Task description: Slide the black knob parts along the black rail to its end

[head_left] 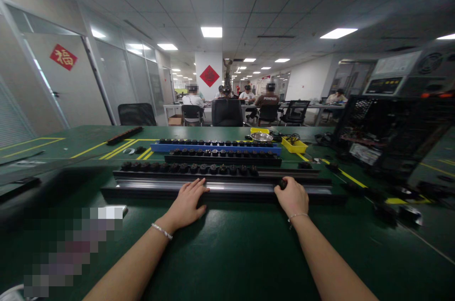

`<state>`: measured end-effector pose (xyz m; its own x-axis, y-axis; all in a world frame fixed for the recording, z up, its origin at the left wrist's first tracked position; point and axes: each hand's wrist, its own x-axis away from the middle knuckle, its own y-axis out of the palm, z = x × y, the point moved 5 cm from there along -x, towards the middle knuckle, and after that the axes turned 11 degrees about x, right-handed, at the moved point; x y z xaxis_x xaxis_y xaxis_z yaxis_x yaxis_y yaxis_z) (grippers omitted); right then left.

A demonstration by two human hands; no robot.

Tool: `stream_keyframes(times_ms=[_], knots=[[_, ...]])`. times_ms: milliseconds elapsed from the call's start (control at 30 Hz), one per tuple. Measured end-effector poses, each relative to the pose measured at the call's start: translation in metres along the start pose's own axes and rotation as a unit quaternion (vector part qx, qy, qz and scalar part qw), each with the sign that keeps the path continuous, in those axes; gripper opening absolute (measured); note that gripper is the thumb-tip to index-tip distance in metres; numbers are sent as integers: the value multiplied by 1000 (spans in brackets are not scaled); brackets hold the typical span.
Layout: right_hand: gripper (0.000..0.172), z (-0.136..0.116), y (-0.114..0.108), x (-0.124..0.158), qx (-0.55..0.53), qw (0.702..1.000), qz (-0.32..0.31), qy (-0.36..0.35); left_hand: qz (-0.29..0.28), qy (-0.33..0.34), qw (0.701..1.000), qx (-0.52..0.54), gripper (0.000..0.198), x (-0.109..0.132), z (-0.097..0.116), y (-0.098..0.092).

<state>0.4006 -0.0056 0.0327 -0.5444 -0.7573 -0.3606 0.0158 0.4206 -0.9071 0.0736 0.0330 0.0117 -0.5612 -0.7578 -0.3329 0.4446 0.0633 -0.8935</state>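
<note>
A long black rail (pixel 149 185) with a shiny metal channel lies crosswise in front of me. My left hand (pixel 189 200) rests on it left of centre, fingers stretched out over the channel. Near its right end, my right hand (pixel 293 196) is closed around a small black round part (pixel 283 184), at the channel; my fingers partly hide it. Just behind lies another black rail (pixel 291 173) carrying a row of black, round, socket-like modules (pixel 183 168), with its right portion uncovered by them.
Farther back are a shorter black rail (pixel 223 160) and a blue rail (pixel 161 148), both bearing modules. Yellow trays (pixel 295 145) and a metal dish (pixel 262 137) stand behind. An opened computer case (pixel 369 135) is at right, with scattered parts. People sit at a distant table.
</note>
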Motion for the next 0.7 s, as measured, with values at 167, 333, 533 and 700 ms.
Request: stream_keyframes(times_ms=[167,333,533,700], knots=[[35,3,-1,-1,0,1000,1,4,2,-1,1000,3,49,0,0,0],[36,6,-1,-2,-2,1000,-1,10,2,-1,1000,5,50,0,-1,0],[37,11,2,-5,1,1000,-1,17,1,0,1000,2,49,-1,0,0],[38,14,2,-6,5,1000,0,22,1,-1,1000,3,48,-1,1,0]])
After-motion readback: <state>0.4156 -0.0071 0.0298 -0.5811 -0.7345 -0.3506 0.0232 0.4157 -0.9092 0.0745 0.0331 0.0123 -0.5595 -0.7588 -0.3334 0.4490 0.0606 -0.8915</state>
